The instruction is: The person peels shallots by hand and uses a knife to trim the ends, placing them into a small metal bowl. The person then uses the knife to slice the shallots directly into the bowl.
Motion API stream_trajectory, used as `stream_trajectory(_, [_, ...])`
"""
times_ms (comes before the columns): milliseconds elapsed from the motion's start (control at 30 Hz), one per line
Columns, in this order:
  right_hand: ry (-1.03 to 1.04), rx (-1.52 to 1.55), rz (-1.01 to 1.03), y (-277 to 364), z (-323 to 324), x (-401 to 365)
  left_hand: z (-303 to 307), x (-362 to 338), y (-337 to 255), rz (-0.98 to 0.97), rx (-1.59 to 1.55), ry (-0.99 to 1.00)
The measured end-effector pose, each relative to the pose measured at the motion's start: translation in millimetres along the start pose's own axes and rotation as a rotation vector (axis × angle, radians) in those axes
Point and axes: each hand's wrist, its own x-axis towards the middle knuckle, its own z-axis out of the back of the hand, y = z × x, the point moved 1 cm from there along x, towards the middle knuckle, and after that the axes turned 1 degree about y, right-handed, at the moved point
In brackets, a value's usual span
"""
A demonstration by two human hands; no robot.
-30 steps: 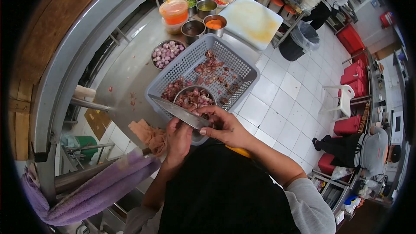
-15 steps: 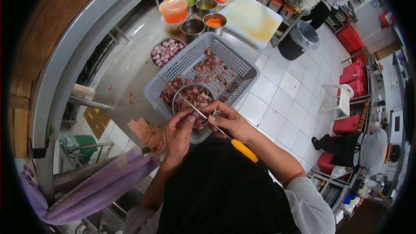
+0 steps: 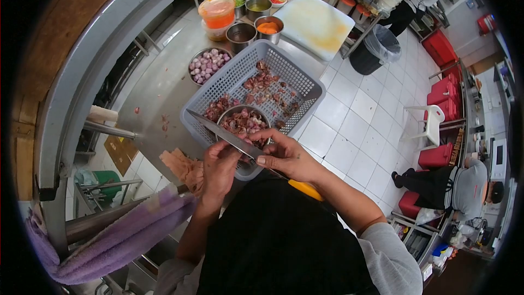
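Observation:
My right hand (image 3: 289,158) is closed on a knife (image 3: 226,135), gripping the blade near its base. The yellow handle (image 3: 305,189) extends back under my wrist, and the blade points up and left with its flat side showing. My left hand (image 3: 219,170) is closed just beneath the blade, its fingertips pinched together; whatever they hold is hidden. Both hands are over the near edge of a metal bowl (image 3: 267,114) of unpeeled shallots (image 3: 244,121). That bowl stands inside a grey perforated basket (image 3: 312,84), among loose skins (image 3: 262,81).
Peeled shallots (image 3: 209,65) fill a metal bowl left of the basket. Behind are a tub of orange liquid (image 3: 217,12), small metal pots (image 3: 241,35) and a cutting board (image 3: 314,24). A purple towel (image 3: 125,235) hangs at lower left. Two other people (image 3: 466,188) stand farther off.
The knife has turned from showing its thin edge to showing the blade's broad flat side. My left hand has shifted slightly left and down, and its fingers have drawn under the blade.

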Motion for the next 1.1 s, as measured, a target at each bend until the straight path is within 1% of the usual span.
stream_trajectory(133, [0.010, -0.009, 0.027, -1.0, 1.4, 1.0, 4.3, 0.4, 1.2, 0.003, -0.033, 0.022])
stream_trajectory(333, [0.048, 0.102, -0.011, -2.9, 5.7, 1.8, 1.1, 1.3, -4.1, -0.026, -0.058, 0.069])
stream_trajectory(400, [0.061, 0.261, -0.125, -2.8, 8.6, 1.4, -4.3, 1.0, -9.1, -0.011, -0.062, 0.076])
stream_trajectory(433, [0.062, 0.261, -0.125, -1.9, 8.5, 1.1, -3.2, 2.4, -9.0, -0.011, -0.061, 0.075])
stream_trajectory(500, [0.065, 0.378, -0.170, 1.0, 6.9, 0.5, -0.6, 5.6, -7.6, -0.020, -0.135, 0.154])
stream_trajectory(633, [0.033, 0.367, -0.177, 2.7, 5.7, 1.1, -3.6, 7.3, -3.6, 0.041, -0.214, 0.084])
stream_trajectory(700, [-0.011, 0.258, -0.147, -0.1, 4.8, 2.3, -8.2, 4.9, -1.6, -0.027, -0.090, 0.046])
stream_trajectory(733, [-0.010, 0.259, -0.148, -0.6, 3.6, 2.7, -10.6, 4.2, -0.7, -0.026, -0.090, 0.045])
stream_trajectory(800, [-0.008, 0.234, -0.133, -0.1, 1.3, 3.3, -13.7, 2.7, -1.0, -0.103, 0.100, -0.054])
stream_trajectory(900, [0.004, 0.268, -0.141, -3.1, 7.5, 2.4, -8.9, 4.0, 0.2, -0.120, 0.151, -0.092])
stream_trajectory(1033, [-0.018, 0.309, -0.137, -2.7, 12.6, 3.3, -7.4, 5.5, -2.4, -0.133, 0.131, -0.076])
stream_trajectory(1100, [-0.034, 0.311, -0.137, -5.8, 15.3, 4.4, -2.8, 6.2, -2.1, -0.051, 0.021, -0.023])
